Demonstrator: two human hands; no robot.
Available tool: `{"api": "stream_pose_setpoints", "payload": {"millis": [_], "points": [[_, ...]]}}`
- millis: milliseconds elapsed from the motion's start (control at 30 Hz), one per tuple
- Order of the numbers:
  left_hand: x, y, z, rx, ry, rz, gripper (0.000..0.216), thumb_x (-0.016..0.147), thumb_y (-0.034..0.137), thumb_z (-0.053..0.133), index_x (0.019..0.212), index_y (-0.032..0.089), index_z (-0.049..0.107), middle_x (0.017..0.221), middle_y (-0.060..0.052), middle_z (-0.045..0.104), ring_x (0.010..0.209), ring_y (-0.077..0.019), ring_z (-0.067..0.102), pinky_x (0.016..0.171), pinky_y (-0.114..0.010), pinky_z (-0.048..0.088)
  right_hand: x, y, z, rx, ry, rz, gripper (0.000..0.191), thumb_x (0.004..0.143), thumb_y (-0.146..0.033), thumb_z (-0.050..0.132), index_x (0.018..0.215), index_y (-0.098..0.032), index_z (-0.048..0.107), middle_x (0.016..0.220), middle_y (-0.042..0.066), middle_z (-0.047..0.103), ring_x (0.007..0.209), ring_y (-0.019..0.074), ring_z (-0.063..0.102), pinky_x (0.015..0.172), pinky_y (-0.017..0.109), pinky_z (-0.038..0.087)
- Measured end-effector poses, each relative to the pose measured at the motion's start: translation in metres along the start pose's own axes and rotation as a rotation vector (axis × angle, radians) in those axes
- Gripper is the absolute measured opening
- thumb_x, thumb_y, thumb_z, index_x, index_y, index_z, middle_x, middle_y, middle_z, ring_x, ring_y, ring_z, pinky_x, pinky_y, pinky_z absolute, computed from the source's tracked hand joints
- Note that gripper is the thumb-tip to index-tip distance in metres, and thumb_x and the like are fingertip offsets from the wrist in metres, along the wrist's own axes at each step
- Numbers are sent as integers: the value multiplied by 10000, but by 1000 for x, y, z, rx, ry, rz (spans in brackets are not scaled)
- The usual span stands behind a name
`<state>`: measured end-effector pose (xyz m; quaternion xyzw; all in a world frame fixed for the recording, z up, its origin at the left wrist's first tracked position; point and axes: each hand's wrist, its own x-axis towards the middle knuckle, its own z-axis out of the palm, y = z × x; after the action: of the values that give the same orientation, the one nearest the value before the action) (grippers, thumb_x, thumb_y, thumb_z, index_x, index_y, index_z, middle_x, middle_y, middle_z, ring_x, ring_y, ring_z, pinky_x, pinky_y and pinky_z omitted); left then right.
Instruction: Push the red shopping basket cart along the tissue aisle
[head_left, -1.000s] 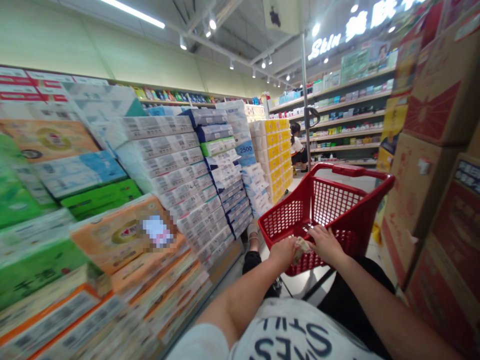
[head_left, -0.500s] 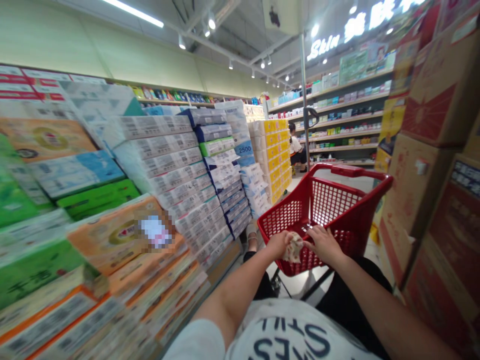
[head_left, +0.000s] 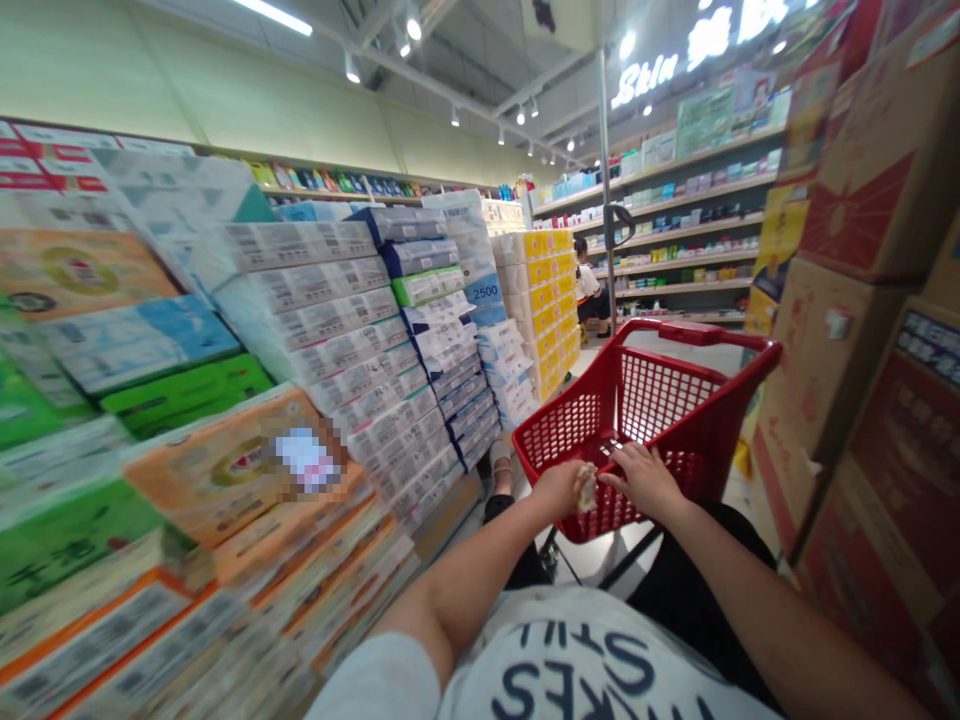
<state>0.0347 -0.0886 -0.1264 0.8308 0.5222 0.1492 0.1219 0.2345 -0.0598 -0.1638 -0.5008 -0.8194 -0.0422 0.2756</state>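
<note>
My left hand (head_left: 559,490) is closed round a small crumpled cloth (head_left: 587,490), pale with a dotted pattern, part of which sticks out beyond the fingers. A short gap to the right of it, my right hand (head_left: 643,482) lies over the near edge of a red plastic shopping cart (head_left: 574,412), its fingers stretched and apart. Both hands are in front of my lap. The cart's basket has a lattice wall, and its handle is at the far side from me. A small dark-and-white item in the basket, by my right fingertips, is too small to make out.
Stacked tissue packs (head_left: 352,330) line the left side, with a blurred phone-like thing (head_left: 307,460) on an orange pack (head_left: 217,470). Cardboard boxes (head_left: 825,350) rise close on the right. Beyond the cart are a metal pole (head_left: 606,180), stocked shelves (head_left: 690,255) and a seated person (head_left: 592,290).
The cloth has been gathered into my left hand, so less of it hangs out. My right thumb has come away from the cloth. The view has shifted slightly.
</note>
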Motion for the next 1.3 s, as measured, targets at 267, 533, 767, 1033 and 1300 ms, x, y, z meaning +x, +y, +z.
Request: {"api": "stream_pose_setpoints", "payload": {"millis": [267,533,767,1033,1300], "points": [[-25,-9,11,-51,144,307,424,879,147,468,1298,204,492,1304,-70,531,1184,-180,491,1001,-319,403,0,0,-1,-18,-3,-11,308,912,-481,401,936,-228,574,1012,70,589,1054,252,491,989,570,302],[-22,-13,-1,-32,66,75,261,936,236,396,1134,204,563,1066,-38,626,979,-159,583,866,-277,453,1,-4,0,8,-2,15,345,907,-523,390,927,-225,563,1023,69,585,1071,256,485,994,584,290],[-22,-12,10,81,56,212,279,926,265,441,1183,185,511,1190,-80,566,1101,-202,526,953,-326,409,0,0,0,-2,12,-9,335,899,-523,409,928,-232,573,1011,69,592,1052,250,495,986,560,305],[-23,-12,8,56,66,26,243,929,243,411,1154,192,487,1053,-47,601,964,-179,567,855,-299,449,0,-2,-2,9,2,14,317,901,-505,414,927,-229,567,1024,72,589,1069,257,493,989,588,299],[-24,-12,11,61,88,114,229,917,239,424,1125,187,503,1064,-54,583,976,-185,550,880,-303,431,0,-2,-2,-9,8,-3,324,915,-500,395,914,-221,560,1008,67,590,1055,251,498,992,580,305]]}}
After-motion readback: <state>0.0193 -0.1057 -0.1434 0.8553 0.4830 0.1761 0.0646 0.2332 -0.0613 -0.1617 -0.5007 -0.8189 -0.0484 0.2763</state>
